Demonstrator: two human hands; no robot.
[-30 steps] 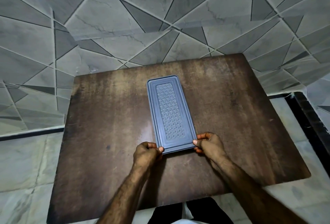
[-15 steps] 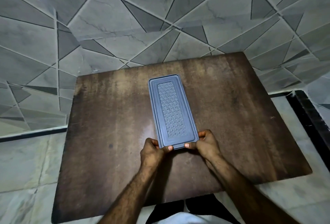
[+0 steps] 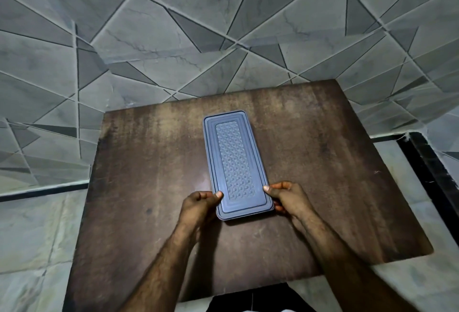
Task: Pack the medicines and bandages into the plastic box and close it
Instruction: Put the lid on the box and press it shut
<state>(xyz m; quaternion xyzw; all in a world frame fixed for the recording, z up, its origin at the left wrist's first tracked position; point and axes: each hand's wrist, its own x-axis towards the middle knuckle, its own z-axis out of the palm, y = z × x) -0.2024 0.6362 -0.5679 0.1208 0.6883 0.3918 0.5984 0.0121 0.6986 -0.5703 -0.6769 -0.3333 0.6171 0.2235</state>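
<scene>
A long blue-grey plastic box [image 3: 234, 160] lies lengthwise on the brown table, its textured lid on top. My left hand [image 3: 198, 203] grips the near left corner, thumb on the lid edge and fingers curled under the side. My right hand [image 3: 285, 196] grips the near right edge the same way, thumb tip on the rim. The box's contents are hidden under the lid; no medicines or bandages show.
The worn brown wooden table [image 3: 323, 175] stands against a grey geometric-tiled wall [image 3: 223, 38]. Pale floor tiles lie on both sides, with a black border strip [image 3: 427, 162] at the right. Dark clothing shows at the table's near edge.
Both hands slid from the near end's corners inward, then up along the sides of the box; the thumbs now press on the lid edges. The box has barely moved.
</scene>
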